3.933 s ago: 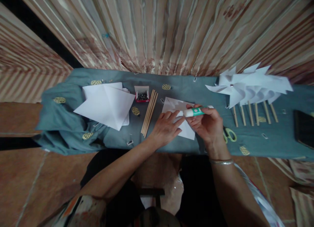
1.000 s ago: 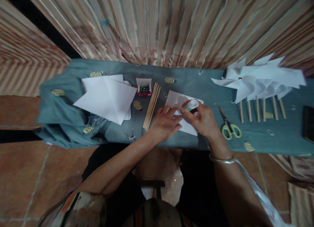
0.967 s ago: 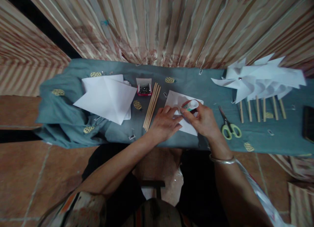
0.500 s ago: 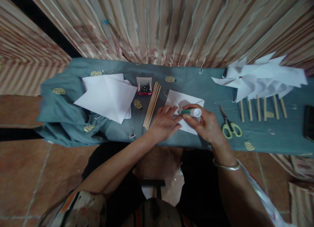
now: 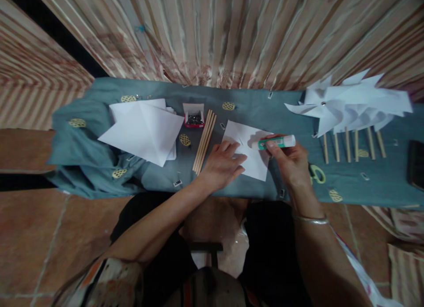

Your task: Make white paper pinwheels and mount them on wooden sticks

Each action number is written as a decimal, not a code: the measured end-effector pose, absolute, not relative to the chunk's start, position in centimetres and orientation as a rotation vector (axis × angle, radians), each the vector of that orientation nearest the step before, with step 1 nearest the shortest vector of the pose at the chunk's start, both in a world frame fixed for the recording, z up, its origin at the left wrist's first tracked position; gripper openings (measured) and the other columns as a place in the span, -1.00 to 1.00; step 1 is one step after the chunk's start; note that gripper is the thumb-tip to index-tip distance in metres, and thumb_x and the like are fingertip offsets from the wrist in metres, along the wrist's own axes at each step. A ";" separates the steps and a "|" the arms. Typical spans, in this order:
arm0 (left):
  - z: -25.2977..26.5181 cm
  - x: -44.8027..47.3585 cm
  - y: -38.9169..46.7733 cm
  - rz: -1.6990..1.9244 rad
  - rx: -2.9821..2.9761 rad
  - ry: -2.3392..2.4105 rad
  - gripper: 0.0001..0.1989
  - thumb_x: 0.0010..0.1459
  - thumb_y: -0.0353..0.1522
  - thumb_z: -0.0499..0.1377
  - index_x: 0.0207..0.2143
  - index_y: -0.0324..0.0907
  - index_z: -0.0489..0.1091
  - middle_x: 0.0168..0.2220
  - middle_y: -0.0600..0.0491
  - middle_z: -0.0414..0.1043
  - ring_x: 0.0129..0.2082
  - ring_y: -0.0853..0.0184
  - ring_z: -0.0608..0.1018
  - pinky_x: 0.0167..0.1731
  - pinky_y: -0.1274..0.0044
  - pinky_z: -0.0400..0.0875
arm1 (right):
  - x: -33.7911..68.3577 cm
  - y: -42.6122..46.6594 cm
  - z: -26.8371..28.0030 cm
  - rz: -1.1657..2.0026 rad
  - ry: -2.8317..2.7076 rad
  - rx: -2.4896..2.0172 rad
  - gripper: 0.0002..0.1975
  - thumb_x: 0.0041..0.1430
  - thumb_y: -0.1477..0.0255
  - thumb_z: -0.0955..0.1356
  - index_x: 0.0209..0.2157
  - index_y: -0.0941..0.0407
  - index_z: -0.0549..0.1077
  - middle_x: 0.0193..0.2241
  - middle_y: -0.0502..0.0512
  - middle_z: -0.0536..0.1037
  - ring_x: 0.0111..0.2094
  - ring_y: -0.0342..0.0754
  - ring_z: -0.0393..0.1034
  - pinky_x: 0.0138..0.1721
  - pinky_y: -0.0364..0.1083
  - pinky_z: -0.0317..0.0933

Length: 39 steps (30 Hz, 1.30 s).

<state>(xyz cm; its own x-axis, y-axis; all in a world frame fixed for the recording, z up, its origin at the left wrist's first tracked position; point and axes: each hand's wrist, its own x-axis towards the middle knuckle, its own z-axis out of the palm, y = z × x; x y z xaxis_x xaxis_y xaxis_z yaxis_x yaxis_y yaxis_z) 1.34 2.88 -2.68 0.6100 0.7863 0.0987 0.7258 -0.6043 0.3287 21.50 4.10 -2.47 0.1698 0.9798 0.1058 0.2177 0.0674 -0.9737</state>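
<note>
A square white sheet of paper [image 5: 256,163] lies on the cloth in front of me, with cut lines running in from its edges. My left hand [image 5: 223,163] rests on its left side, fingers spread and flat. Over the sheet's right part, my right hand [image 5: 291,159] grips a green and white glue stick [image 5: 280,142], its tip pointing left toward the paper's middle. Whether the tip touches the sheet I cannot tell. Partly behind my right wrist are scissors [image 5: 318,173] with light green handles.
Left of the sheet lie several wooden sticks [image 5: 204,141], a small red box [image 5: 194,117] of metal pins and a stack of white paper [image 5: 142,130]. Finished paper pinwheels [image 5: 351,104] on sticks lie at the right. A dark object [image 5: 416,164] sits at the right edge.
My right hand has moved right with the glue stick, which has tipped from near the paper's middle to lie more sideways. It now covers part of the scissors. My left hand stays put.
</note>
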 end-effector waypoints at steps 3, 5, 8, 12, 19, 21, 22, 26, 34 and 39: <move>-2.7 1.3 2.9 0.348 2.588 1.235 -0.69 0.26 -0.22 0.12 0.02 -0.08 0.42 0.18 -0.09 0.28 0.10 0.06 0.28 -0.05 0.27 0.25 | 21.2 4.3 -2.4 0.900 -1.332 -1.382 -0.70 0.01 0.16 0.50 -0.31 0.07 0.56 -0.38 0.05 0.63 -0.34 -0.02 0.52 -0.20 0.00 0.42; -2.7 1.3 2.8 0.344 2.587 1.234 -0.68 0.26 -0.23 0.12 0.03 -0.08 0.42 0.18 -0.08 0.28 0.10 0.07 0.28 -0.04 0.27 0.25 | 21.0 4.4 -2.4 0.912 -1.372 -1.379 -0.69 0.02 0.15 0.49 -0.28 0.07 0.55 -0.37 0.05 0.63 -0.32 -0.02 0.52 -0.18 0.01 0.42; -2.6 1.4 2.8 0.341 2.586 1.231 -0.68 0.25 -0.24 0.14 0.03 -0.09 0.42 0.18 -0.08 0.28 0.11 0.07 0.28 -0.04 0.28 0.24 | 20.7 4.5 -2.5 0.914 -1.410 -1.387 -0.67 0.03 0.13 0.49 -0.28 0.08 0.55 -0.36 0.05 0.63 -0.32 -0.02 0.52 -0.18 0.01 0.42; -2.6 1.4 2.9 0.353 2.594 1.228 -0.69 0.25 -0.24 0.14 0.02 -0.10 0.42 0.17 -0.09 0.28 0.09 0.07 0.28 -0.04 0.27 0.24 | 20.4 5.1 -2.7 0.900 -1.455 -1.398 -0.66 0.03 0.12 0.48 -0.28 0.08 0.54 -0.35 0.05 0.63 -0.33 -0.02 0.52 -0.19 0.00 0.40; -2.9 1.3 2.8 0.386 2.607 1.223 -0.69 0.26 -0.24 0.13 0.01 -0.10 0.42 0.17 -0.09 0.28 0.09 0.07 0.27 -0.06 0.28 0.24 | 20.6 5.5 -2.4 0.826 -1.598 -1.469 -0.67 0.08 0.10 0.44 -0.30 0.07 0.54 -0.36 0.07 0.63 -0.33 0.01 0.50 -0.21 0.02 0.38; -2.9 1.3 2.9 0.387 2.606 1.224 -0.69 0.26 -0.24 0.13 0.02 -0.09 0.42 0.17 -0.09 0.28 0.08 0.07 0.27 -0.06 0.28 0.24 | 20.7 5.4 -2.2 0.819 -1.616 -1.478 -0.67 0.09 0.10 0.43 -0.29 0.07 0.54 -0.35 0.07 0.62 -0.31 0.02 0.51 -0.21 0.02 0.38; -2.8 1.3 2.9 0.384 2.606 1.225 -0.69 0.26 -0.24 0.13 0.02 -0.09 0.42 0.17 -0.10 0.28 0.08 0.07 0.27 -0.07 0.28 0.24 | 20.7 5.3 -2.2 0.820 -1.618 -1.477 -0.67 0.09 0.10 0.43 -0.29 0.07 0.54 -0.36 0.07 0.62 -0.30 0.03 0.51 -0.21 0.02 0.38; -2.8 1.3 2.8 0.362 2.609 1.226 -0.69 0.27 -0.23 0.11 0.02 -0.09 0.42 0.15 -0.09 0.29 0.07 0.07 0.27 -0.07 0.29 0.23 | 20.8 5.2 -2.1 0.839 -1.606 -1.460 -0.67 0.08 0.10 0.44 -0.29 0.08 0.54 -0.37 0.07 0.62 -0.30 0.02 0.51 -0.23 0.01 0.38; -2.6 1.3 2.8 0.351 2.609 1.231 -0.69 0.26 -0.23 0.12 0.02 -0.09 0.41 0.16 -0.08 0.28 0.06 0.08 0.27 -0.08 0.30 0.22 | 21.3 5.1 -2.3 0.868 -1.578 -1.438 -0.70 0.08 0.14 0.45 -0.28 0.07 0.54 -0.37 0.06 0.62 -0.32 0.01 0.51 -0.24 0.01 0.39; -2.8 1.3 2.8 0.379 2.606 1.231 -0.70 0.27 -0.24 0.10 0.02 -0.09 0.42 0.17 -0.09 0.28 0.07 0.08 0.27 -0.08 0.29 0.22 | 21.7 5.1 -2.5 0.903 -1.579 -1.434 -0.70 0.07 0.12 0.45 -0.30 0.06 0.54 -0.37 0.04 0.62 -0.32 0.00 0.51 -0.23 0.00 0.38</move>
<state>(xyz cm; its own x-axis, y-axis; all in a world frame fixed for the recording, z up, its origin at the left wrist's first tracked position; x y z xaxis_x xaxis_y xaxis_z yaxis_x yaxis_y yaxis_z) 1.30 2.78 -2.76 0.6126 0.7792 0.1322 0.7184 -0.6188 0.3179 21.72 5.10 -2.46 -0.0349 0.9948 0.0956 0.4217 0.1014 -0.9011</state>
